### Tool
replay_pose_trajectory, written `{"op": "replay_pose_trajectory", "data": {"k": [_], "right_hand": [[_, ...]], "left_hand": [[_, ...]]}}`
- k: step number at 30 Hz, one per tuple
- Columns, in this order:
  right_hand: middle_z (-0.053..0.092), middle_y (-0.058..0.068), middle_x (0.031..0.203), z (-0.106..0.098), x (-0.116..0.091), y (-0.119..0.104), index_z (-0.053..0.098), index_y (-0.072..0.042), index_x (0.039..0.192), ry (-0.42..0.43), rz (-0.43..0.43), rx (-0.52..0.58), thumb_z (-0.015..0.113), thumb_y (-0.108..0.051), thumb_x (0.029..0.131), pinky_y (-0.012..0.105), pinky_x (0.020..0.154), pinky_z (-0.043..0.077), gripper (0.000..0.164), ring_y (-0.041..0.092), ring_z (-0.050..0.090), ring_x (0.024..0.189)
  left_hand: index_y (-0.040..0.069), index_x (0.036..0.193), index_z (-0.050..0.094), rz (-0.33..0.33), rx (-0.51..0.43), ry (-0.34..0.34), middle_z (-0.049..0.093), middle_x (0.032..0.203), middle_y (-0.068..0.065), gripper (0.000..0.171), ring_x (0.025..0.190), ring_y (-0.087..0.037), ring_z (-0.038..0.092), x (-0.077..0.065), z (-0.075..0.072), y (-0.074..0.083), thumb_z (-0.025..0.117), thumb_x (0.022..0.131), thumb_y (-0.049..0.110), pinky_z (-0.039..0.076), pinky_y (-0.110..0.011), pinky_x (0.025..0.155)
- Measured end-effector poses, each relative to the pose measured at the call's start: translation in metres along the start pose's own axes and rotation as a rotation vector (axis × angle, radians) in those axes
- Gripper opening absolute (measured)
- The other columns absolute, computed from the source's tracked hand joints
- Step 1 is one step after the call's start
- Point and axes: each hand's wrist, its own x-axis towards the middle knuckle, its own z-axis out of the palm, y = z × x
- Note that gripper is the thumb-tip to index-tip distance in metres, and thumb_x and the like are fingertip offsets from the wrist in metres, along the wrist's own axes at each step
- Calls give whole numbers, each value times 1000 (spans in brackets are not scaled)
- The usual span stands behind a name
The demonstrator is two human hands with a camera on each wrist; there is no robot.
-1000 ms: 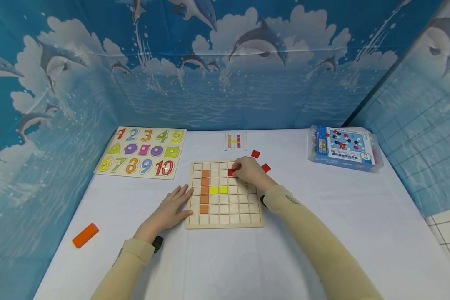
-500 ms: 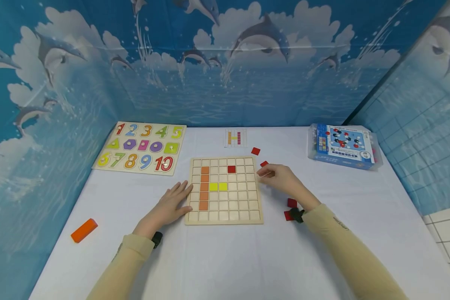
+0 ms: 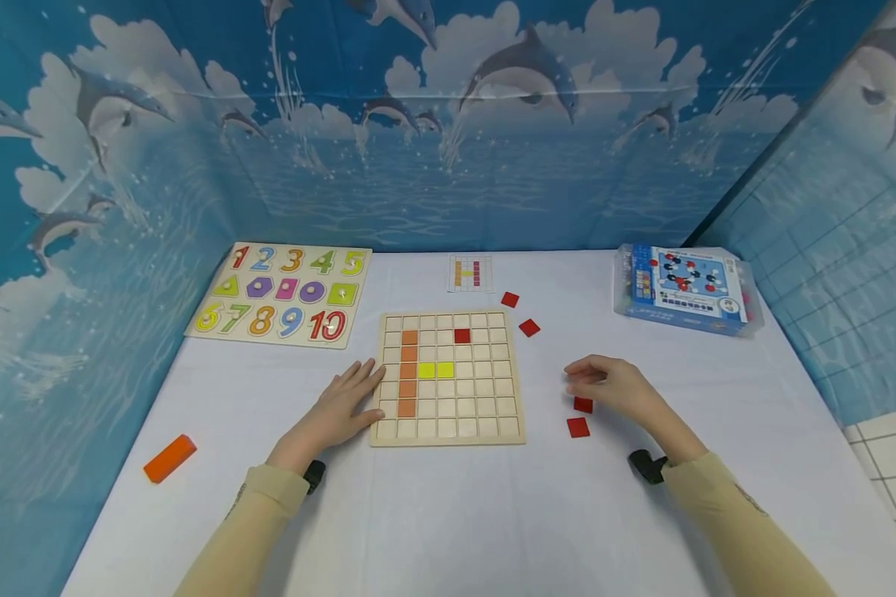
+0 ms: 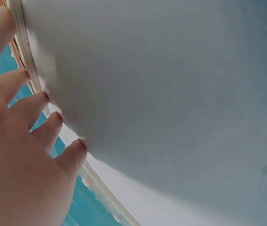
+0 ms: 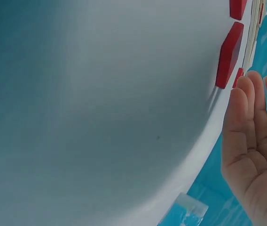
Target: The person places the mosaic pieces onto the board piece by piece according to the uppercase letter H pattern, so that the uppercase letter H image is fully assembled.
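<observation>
A wooden grid board (image 3: 485,428) lies mid-table. One of its columns holds several orange tiles (image 3: 407,371); beside them sit two yellow tiles (image 3: 436,370), and higher up a red tile (image 3: 462,336). My left hand (image 3: 336,410) rests its spread fingertips against the board's left edge, also visible in the left wrist view. Right of the board my right hand (image 3: 618,388) hovers with loosely bent fingers over a loose red tile (image 3: 583,405), partly covered in the head view. Its fingers (image 5: 237,113) hold nothing in the right wrist view. A second red tile (image 3: 578,428) lies nearer me.
Two more red tiles (image 3: 529,327) lie by the board's upper right corner. Behind stands a small pattern card (image 3: 470,274). A number puzzle board (image 3: 276,294) is at back left, a boxed molecule set (image 3: 683,290) at back right, an orange block (image 3: 169,458) at left.
My right hand has left the red tile in the board and moved right and toward me, over the loose red tiles. The left hand has stayed at the board's edge.
</observation>
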Motion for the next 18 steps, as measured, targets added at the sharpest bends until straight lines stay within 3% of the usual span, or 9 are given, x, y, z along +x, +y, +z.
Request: {"op": "replay_pose_trajectory", "data": {"k": [10,18], "right_hand": [[67,15,115,-6,-7,12,62,-3,126,-17,14,23,72,-27,90,35,86,55,44,24,60,100],[65,11,104,-5,-5,16,63,-2,113,-33,17,20,74,-23,88,31,82,52,35,22,58,95]], "left_hand": [[12,156,28,-13,2,-5,18,165,-14,75,153,-38,10,2,3,-1,65,95,33,9,-59,123],[13,156,28,-12,8,-3,18,165,-13,76,153,-37,11,2,3,-1,66,94,34,11,-58,123]]}}
